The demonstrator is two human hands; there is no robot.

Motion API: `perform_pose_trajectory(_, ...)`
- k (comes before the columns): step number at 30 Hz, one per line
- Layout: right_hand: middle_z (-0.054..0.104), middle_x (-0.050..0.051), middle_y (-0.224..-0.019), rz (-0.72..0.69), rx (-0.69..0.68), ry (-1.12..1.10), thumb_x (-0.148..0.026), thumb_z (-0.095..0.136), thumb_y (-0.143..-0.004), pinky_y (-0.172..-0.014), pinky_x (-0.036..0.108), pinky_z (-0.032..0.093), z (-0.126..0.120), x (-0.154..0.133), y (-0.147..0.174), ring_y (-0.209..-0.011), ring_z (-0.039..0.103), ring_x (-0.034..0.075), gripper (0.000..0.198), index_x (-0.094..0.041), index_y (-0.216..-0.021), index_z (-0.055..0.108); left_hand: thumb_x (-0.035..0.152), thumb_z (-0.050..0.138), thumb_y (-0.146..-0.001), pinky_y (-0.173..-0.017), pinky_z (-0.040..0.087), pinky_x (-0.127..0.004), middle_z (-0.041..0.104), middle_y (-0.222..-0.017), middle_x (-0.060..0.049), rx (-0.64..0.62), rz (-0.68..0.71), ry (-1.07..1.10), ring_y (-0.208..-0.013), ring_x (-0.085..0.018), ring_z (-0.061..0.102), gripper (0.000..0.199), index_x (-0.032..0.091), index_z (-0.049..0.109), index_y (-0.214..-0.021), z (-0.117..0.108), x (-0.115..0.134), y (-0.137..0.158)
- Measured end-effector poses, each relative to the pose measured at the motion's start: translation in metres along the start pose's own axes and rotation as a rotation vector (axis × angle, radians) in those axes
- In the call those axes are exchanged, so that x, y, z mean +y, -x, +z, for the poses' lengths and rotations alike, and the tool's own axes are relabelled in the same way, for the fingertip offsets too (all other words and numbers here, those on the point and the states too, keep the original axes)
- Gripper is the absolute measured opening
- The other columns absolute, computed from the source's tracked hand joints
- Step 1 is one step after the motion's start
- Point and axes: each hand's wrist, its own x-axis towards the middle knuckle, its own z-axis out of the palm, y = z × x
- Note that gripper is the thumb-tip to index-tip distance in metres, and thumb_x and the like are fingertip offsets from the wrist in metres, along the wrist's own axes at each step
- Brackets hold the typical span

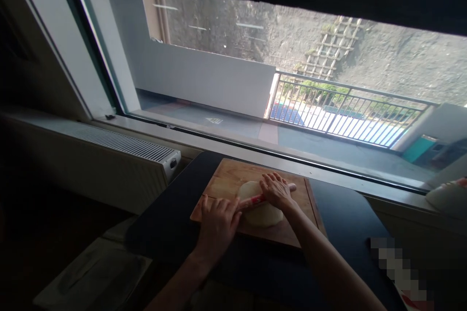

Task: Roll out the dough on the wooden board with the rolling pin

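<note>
A flat, pale round of dough point(266, 215) lies on a wooden cutting board point(226, 175). Across the dough, at a slant, rests a thin rolling pin point(251, 200) with red marks on it. My left hand point(219, 216) is on the pin's left end, knuckles up, near the board's front left edge. The pin's right part runs beneath my right hand point(276, 189), which is curved over it from above with the fingers pointing forward; the pin's tip shows past this hand. Both palms are hidden from view.
A dark table point(350, 214) with rounded corners carries the board and stands against a window sill point(233, 148). To the left is a white radiator point(146, 165). A light, flat seat-like surface point(95, 272) is at lower left. A pixelated object point(397, 262) lies at the table's right.
</note>
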Motion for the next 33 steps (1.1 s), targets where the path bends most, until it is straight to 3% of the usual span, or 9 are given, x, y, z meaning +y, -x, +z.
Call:
perform_pose_trajectory(3, 0.044, 0.002, -0.138, -0.020, -0.016, -0.020, -0.048, 0.024, -0.093, -0.105, 0.045, 0.025, 0.000, -0.009, -0.025, -0.133, 0.025, 0.025, 0.049, -0.026, -0.133, 0.041, 0.030, 0.045, -0.090, -0.105, 0.019, -0.057, 0.061, -0.091, -0.003, 0.021, -0.004, 0.026, -0.092, -0.020, 0.054, 0.034, 0.024, 0.055, -0.121, 0.003, -0.005, -0.004)
perform_pose_trajectory(5, 0.042, 0.002, -0.140, -0.020, -0.023, -0.031, -0.049, 0.024, -0.093, -0.105, 0.046, 0.025, 0.000, -0.007, -0.023, -0.135, 0.023, 0.026, 0.051, -0.025, -0.135, 0.039, 0.028, 0.048, -0.088, -0.105, 0.020, -0.057, 0.061, -0.091, -0.002, 0.043, 0.006, 0.046, -0.091, -0.019, 0.054, 0.034, 0.024, 0.055, -0.121, 0.004, -0.006, -0.003)
perform_pose_trajectory(12, 0.042, -0.001, -0.140, -0.177, -0.029, -0.012, -0.046, 0.025, -0.094, -0.110, 0.045, 0.019, -0.008, 0.034, 0.050, -0.137, 0.018, 0.022, 0.044, -0.032, -0.133, 0.043, 0.019, 0.055, -0.083, -0.106, 0.020, -0.051, 0.061, -0.097, -0.002, 0.066, 0.197, 0.125, -0.091, -0.016, 0.057, 0.047, 0.027, 0.047, -0.128, 0.011, -0.011, 0.017)
perform_pose_trajectory(14, 0.042, -0.001, -0.140, -0.169, -0.026, -0.013, -0.045, 0.025, -0.095, -0.109, 0.044, 0.020, -0.008, 0.028, 0.034, -0.137, 0.018, 0.022, 0.043, -0.032, -0.130, 0.046, 0.023, 0.058, -0.082, -0.106, 0.020, -0.050, 0.062, -0.097, -0.002, 0.089, 0.200, 0.133, -0.093, -0.017, 0.057, 0.048, 0.025, 0.047, -0.129, 0.015, -0.018, 0.018)
perform_pose_trajectory(20, 0.042, 0.004, -0.139, -0.142, -0.112, -0.043, -0.050, 0.025, -0.093, -0.105, 0.045, 0.025, 0.000, -0.021, -0.062, -0.136, 0.020, 0.025, 0.049, -0.026, -0.131, 0.045, 0.030, 0.060, -0.081, -0.106, 0.021, -0.049, 0.065, -0.090, -0.001, 0.138, 0.148, 0.104, -0.087, -0.017, 0.059, 0.050, 0.023, 0.047, -0.129, 0.023, -0.044, 0.007)
perform_pose_trajectory(22, 0.041, 0.004, -0.140, -0.167, -0.133, -0.050, -0.051, 0.024, -0.094, -0.106, 0.044, 0.024, -0.002, -0.023, -0.058, -0.137, 0.019, 0.025, 0.050, -0.026, -0.132, 0.044, 0.029, 0.060, -0.081, -0.106, 0.020, -0.050, 0.064, -0.088, -0.001, 0.150, 0.173, 0.092, -0.086, -0.017, 0.059, 0.049, 0.025, 0.048, -0.128, 0.022, -0.046, 0.007)
perform_pose_trajectory(28, 0.041, 0.000, -0.140, -0.159, -0.085, -0.020, -0.046, 0.027, -0.094, -0.108, 0.046, 0.018, -0.010, 0.011, 0.021, -0.138, 0.014, 0.025, 0.042, -0.031, -0.128, 0.047, 0.018, 0.053, -0.082, -0.104, 0.020, -0.055, 0.062, -0.091, -0.003, 0.127, 0.245, 0.150, -0.088, -0.017, 0.058, 0.047, 0.030, 0.049, -0.127, 0.019, -0.039, 0.020)
perform_pose_trajectory(30, 0.042, -0.001, -0.139, -0.145, -0.066, -0.015, -0.045, 0.027, -0.094, -0.108, 0.046, 0.016, -0.008, 0.010, 0.018, -0.138, 0.015, 0.025, 0.041, -0.032, -0.126, 0.049, 0.020, 0.055, -0.082, -0.106, 0.019, -0.053, 0.062, -0.092, -0.003, 0.108, 0.256, 0.132, -0.088, -0.017, 0.058, 0.050, 0.026, 0.045, -0.131, 0.020, -0.039, 0.022)
perform_pose_trajectory(33, 0.043, 0.003, -0.138, -0.155, -0.073, -0.034, -0.048, 0.026, -0.094, -0.107, 0.045, 0.020, -0.003, -0.011, -0.027, -0.136, 0.019, 0.025, 0.044, -0.029, -0.128, 0.047, 0.026, 0.057, -0.082, -0.107, 0.019, -0.049, 0.064, -0.094, -0.003, 0.091, 0.204, 0.082, -0.090, -0.017, 0.058, 0.055, 0.022, 0.041, -0.134, 0.021, -0.042, 0.020)
